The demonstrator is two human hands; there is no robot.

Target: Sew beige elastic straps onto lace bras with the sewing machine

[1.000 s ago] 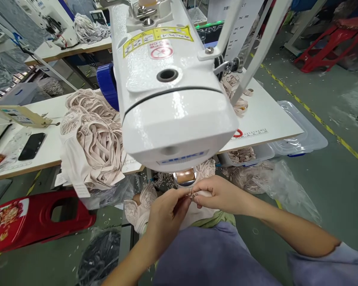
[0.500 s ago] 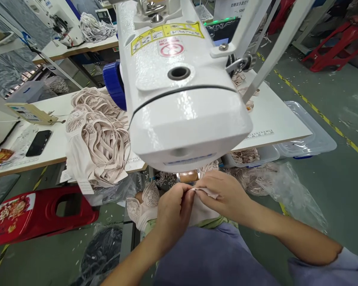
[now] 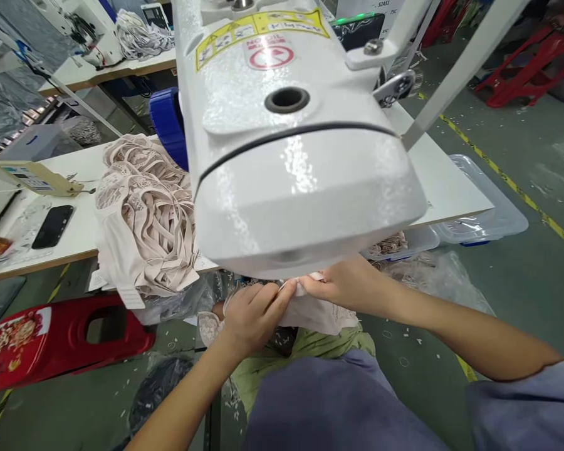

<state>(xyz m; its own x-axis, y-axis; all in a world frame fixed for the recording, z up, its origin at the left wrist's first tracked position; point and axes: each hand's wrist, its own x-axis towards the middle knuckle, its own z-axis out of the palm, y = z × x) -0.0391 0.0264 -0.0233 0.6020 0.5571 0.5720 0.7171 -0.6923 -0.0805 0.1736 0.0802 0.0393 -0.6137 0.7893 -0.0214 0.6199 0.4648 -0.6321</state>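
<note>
Just under the front of a white sewing machine [image 3: 305, 194], my left hand [image 3: 258, 310] and my right hand [image 3: 343, 285] pinch the edge of a pale beige bra [image 3: 317, 313]. Both hands are closed, thumbs and fingertips almost meeting on the fabric. The bra's body hangs below my fingers over my lap, lace showing at its right end. Another lace part [image 3: 210, 326] shows left of my left hand. The machine head hides the needle and the sewing area.
A heap of beige bras and straps [image 3: 155, 232] hangs over the table edge at left, near a black phone [image 3: 52, 227]. A red stool [image 3: 70, 341] stands below. Clear plastic bins [image 3: 489, 207] and plastic bags [image 3: 442, 279] are at right.
My view has come closer to the machine head. Both hands still pinch the fabric; my left hand has turned flatter and moved left, and more of the bra hangs below them.
</note>
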